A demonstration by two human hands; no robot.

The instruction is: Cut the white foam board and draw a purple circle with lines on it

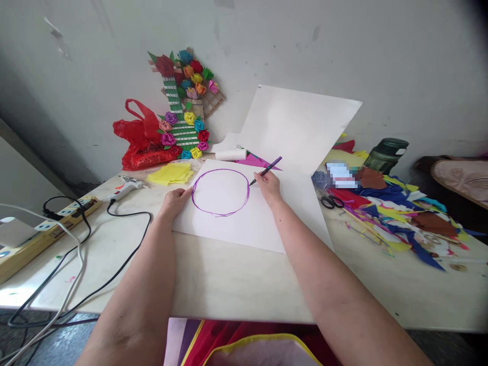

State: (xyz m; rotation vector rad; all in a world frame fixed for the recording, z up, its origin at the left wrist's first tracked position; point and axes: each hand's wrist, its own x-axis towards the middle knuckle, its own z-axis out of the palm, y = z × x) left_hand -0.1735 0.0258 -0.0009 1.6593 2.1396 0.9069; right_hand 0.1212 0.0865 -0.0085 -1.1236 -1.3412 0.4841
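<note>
A large white paper sheet [229, 229] lies on the table in front of me, with a rough purple circle [221, 214] drawn on it. My right hand [268, 186] is closed around a dark purple marker [273, 163], whose tip touches or hovers just over the circle's right side. At the sheet's left edge, my left hand [176, 204] holds the paper with fingers close together, near the left of the circle. Behind, another part of white card [297, 129] stands tilted up against the wall.
Left are a glue gun [125, 189], a power strip [57, 223], cables, yellow paper [171, 173] and a red bag [141, 140]. A paper-flower craft [183, 112] leans at the wall. Right lie black-handled scissors [332, 202], coloured scraps [400, 213] and a green bottle [386, 155].
</note>
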